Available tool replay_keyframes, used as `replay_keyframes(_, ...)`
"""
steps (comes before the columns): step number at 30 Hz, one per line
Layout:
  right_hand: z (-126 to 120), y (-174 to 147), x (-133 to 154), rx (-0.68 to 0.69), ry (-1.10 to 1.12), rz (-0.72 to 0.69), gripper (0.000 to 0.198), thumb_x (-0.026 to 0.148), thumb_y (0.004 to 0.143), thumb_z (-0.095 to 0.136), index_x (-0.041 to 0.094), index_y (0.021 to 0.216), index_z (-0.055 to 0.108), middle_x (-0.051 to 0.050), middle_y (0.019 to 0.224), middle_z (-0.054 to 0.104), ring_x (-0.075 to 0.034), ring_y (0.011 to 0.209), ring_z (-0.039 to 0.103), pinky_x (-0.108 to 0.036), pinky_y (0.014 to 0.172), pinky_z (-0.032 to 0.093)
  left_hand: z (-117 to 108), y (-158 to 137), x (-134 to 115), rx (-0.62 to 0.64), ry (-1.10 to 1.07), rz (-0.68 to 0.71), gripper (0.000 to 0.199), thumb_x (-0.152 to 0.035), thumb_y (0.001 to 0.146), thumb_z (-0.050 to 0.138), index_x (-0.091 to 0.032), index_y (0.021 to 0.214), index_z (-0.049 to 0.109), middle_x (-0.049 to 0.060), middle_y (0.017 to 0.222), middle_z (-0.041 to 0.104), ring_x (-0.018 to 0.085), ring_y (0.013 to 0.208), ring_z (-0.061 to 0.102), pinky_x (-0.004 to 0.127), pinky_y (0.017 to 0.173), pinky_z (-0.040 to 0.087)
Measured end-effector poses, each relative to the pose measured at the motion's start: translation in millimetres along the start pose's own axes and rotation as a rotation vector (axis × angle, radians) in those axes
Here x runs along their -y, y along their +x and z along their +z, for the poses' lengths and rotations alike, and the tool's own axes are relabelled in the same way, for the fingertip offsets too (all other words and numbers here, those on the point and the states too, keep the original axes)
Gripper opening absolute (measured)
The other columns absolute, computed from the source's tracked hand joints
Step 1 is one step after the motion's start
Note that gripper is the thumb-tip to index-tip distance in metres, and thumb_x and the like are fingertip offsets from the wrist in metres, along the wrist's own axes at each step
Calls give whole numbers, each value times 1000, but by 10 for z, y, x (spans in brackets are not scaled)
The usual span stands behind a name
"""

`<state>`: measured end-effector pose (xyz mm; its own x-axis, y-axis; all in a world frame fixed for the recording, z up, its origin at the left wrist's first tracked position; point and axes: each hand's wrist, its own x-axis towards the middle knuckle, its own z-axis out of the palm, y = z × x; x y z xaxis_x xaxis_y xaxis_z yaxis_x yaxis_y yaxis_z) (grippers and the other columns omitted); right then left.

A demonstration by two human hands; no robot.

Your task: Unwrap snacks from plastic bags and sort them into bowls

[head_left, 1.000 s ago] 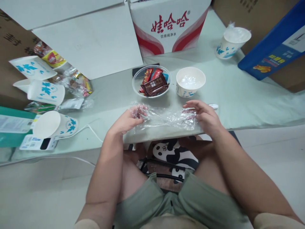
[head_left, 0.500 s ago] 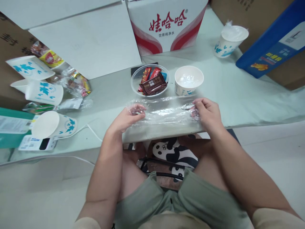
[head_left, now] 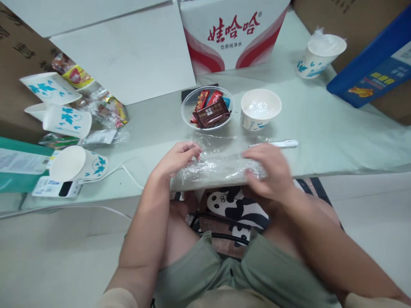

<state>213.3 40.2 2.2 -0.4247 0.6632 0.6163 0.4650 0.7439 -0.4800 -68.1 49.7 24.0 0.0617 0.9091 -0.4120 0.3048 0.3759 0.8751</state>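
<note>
The left hand [head_left: 180, 158] pinches the clear film [head_left: 221, 167] at its nine o'clock. It spreads over the front of the table [head_left: 321, 132], the bowl [head_left: 187, 118] at eleven, the paper cup [head_left: 250, 122] at one; at three, the right hand [head_left: 272, 171] is blurred, its grip unclear.

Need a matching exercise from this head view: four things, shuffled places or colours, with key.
Things
1. Clear plastic film
2. Clear bowl
3. Carton
4. White-handled tool

Places and colours
A. Holding wrapped snacks
B. Lying just beyond the right hand
C. Between the left hand and the right hand
D. White and red, standing behind the bowl

Pairs: 1-C, 2-A, 3-D, 4-B
</note>
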Motion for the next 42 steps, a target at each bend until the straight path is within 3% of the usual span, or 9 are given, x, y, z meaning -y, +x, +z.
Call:
replay_keyframes(4, 242, 35, 199, 469, -122, -40, 22, 21, 92, 53, 23, 107, 69, -8, 87, 73, -27, 90, 66, -48, 100, 44, 37, 31, 11, -93, -30, -1, 27, -45, 85, 60, -18, 80, 64, 0, 64, 60, 9, 49, 38, 22, 48, 25)
replay_keyframes(9, 88, -4, 263, 492, -101, 24, 21, 23, 97, 48, 24, 81, 63, -1, 71, 67, -16, 63, 57, -29, 59, 35, 19, 52, 5, -246, -10, -68, 25, -38, 86, 56, -17, 74, 62, 0, 60, 58, 10, 48, 40, 23, 48, 29)
replay_keyframes(15, -238, 85, 193, 555, 306, 162, 20, 32, 94, 56, 22, 77, 58, 2, 64, 61, -11, 52, 49, -25, 54, 35, -114, 45, 94, -394, 232, -118, 18, -30, 85, 58, -16, 77, 66, 1, 63, 61, 12, 54, 46, 25, 53, 34)
replay_keyframes(18, -216, 122, 141, 504, 321, 268, 19, 30, 92, 56, 22, 75, 57, 3, 64, 61, -11, 52, 49, -25, 53, 34, -147, -107, 57, -579, 315, 66, 26, -40, 85, 62, -17, 93, 69, 4, 80, 68, 16, 71, 57, 26, 64, 42)
replay_keyframes(21, -107, 112, 104, 528, 331, 297, 16, 28, 91, 56, 22, 78, 62, 2, 65, 64, -11, 54, 53, -25, 56, 37, -75, -315, -68, -353, 244, 270, 45, -58, 86, 58, -18, 101, 71, 8, 99, 72, 22, 94, 62, 29, 77, 48)
replay_keyframes(24, -32, 96, 66, 584, 317, 313, 13, 29, 90, 58, 22, 83, 66, 1, 70, 69, -13, 59, 60, -27, 61, 41, 43, -428, -158, -38, 252, 214, 41, -54, 74, 73, -17, 89, 72, 7, 85, 71, 20, 83, 63, 28, 69, 47)
replay_keyframes(29, -168, 84, -72, 662, 378, 493, 40, 40, 79, 73, 23, 114, 66, -3, 89, 76, -21, 77, 69, -33, 71, 51, 37, -379, -131, -160, 67, 98, 21, -36, 75, 69, -18, 70, 59, 1, 64, 64, 13, 61, 60, 23, 56, 44)
replay_keyframes(35, -205, 74, -143, 465, 664, 795, 34, 46, 78, 74, 23, 72, 50, -4, 80, 71, -20, 78, 68, -32, 69, 53, -137, -361, -58, -363, -121, -84, 12, -26, 69, 64, -19, 73, 55, -1, 63, 63, 12, 55, 60, 20, 47, 36)
replay_keyframes(42, 60, 182, -31, 249, 501, 1028, 37, 40, 80, 68, 26, 109, 49, 2, 74, 68, -12, 47, 52, -26, 46, 43, -294, -408, 177, -366, 270, -151, 5, -23, 65, 57, -18, 64, 56, -4, 52, 50, 10, 47, 43, 24, 49, 29)
